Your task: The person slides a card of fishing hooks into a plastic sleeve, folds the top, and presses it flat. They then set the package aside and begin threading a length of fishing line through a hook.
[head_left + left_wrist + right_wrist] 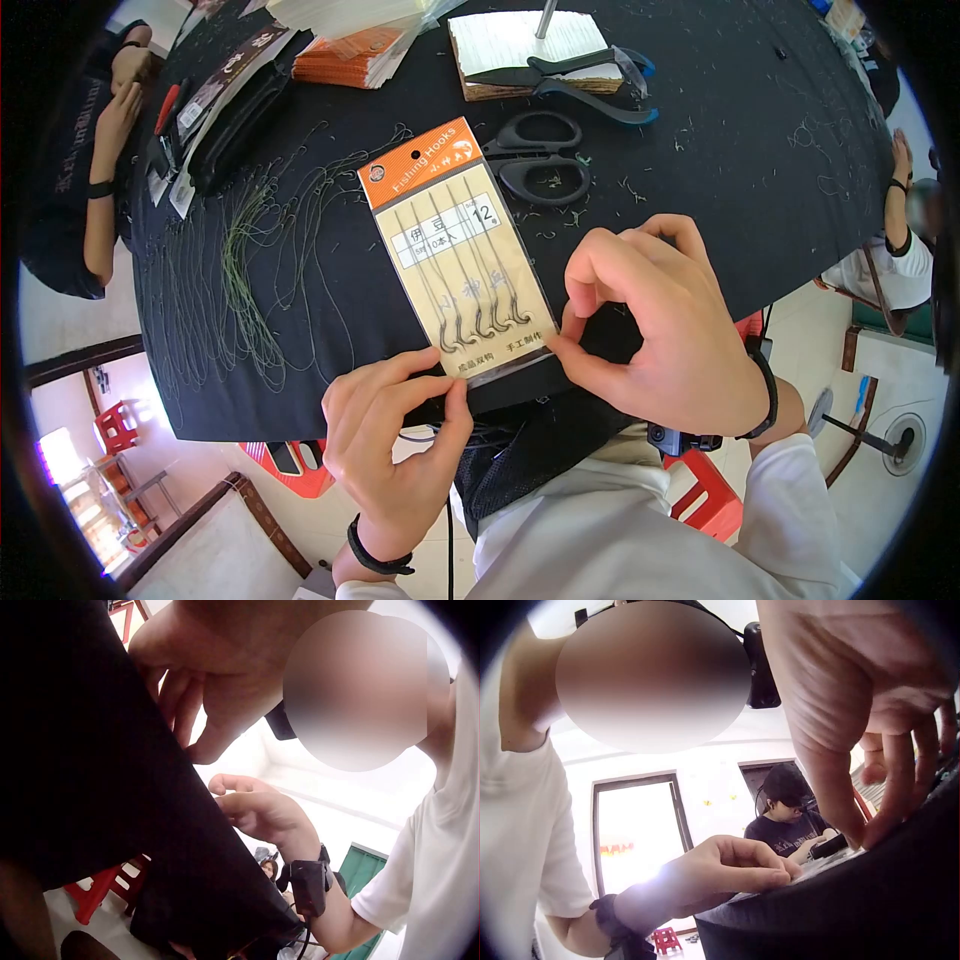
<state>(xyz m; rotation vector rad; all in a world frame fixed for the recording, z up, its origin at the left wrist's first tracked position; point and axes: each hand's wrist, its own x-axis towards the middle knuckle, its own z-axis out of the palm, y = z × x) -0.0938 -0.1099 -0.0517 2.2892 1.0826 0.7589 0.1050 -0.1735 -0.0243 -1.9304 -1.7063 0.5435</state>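
A flat packet of fishing hooks (440, 283) lies tilted on the black cloth, its orange header at the far end. Several dark hooks with long lines show through its clear front. My left hand (393, 437) pinches its lower left corner between thumb and fingers. At the lower right edge, my right hand (668, 335) pinches the packet with thumb and forefinger. In the left wrist view the left hand (221, 667) bends down over the table edge. The right wrist view has the right hand (877, 697) close up, fingertips at the table top.
Black scissors (540, 150) lie just beyond the packet, with blue-handled cutters (575, 75) on a white-topped block (490, 40). Loose green line (245, 265) spreads at left. Orange-headed packets (350, 60) and a black pouch (240, 130) stand at the back. Other people sit around the table.
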